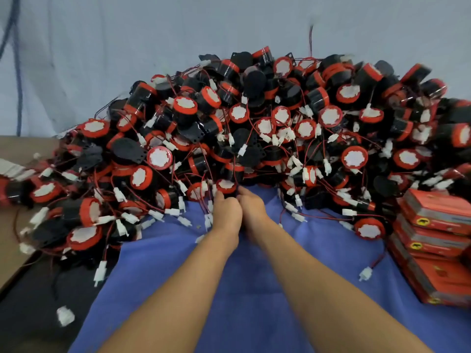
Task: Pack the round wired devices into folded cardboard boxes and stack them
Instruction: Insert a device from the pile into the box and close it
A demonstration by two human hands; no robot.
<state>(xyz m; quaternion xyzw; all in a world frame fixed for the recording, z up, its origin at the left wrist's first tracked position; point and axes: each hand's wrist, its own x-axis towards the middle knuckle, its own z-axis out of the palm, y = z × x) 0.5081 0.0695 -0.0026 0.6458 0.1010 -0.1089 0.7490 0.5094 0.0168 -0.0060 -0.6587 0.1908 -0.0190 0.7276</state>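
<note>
A large heap of round wired devices [254,128], black bodies with red rims and white faces, fills the middle of the view, trailing red and black wires with white plugs. My left hand [226,212] and my right hand [252,207] meet at the heap's front edge. Their fingers curl together round one round device [226,186] and its wires. The fingertips are hidden among the wires. Folded orange cardboard boxes [433,225] lie stacked at the right edge, several high.
A blue cloth [254,289] covers the surface under my arms. A brown cardboard sheet [15,154] lies at the left. Loose white plugs [365,273] and wires spill onto the cloth. A pale wall [127,47] stands behind the heap.
</note>
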